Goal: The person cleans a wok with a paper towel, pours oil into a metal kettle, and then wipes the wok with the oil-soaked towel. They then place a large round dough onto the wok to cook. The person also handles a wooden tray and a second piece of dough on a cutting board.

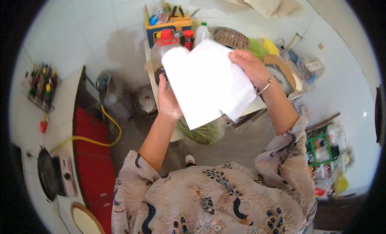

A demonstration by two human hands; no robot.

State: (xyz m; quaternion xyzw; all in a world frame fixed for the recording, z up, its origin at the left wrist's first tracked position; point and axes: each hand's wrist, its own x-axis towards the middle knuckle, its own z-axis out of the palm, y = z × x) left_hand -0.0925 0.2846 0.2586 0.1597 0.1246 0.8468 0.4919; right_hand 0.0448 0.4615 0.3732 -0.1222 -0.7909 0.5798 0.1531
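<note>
Both my hands hold a large white sheet of paper towel (205, 83) up in front of me. My left hand (168, 101) grips its lower left side from behind, and my right hand (250, 66) pinches its upper right edge. A metal bangle sits on my right wrist. The sheet hides part of the small table (149, 69) behind it and a clear bottle with a red cap (164, 43).
On the table stand a yellow and blue caddy (171, 25), a red-capped jar (189, 37), a white bottle (202, 32), a round sieve (230, 37). A gas cylinder (113, 98) with a yellow hose (100, 141) stands left. A counter at left holds a stove and pan (50, 173).
</note>
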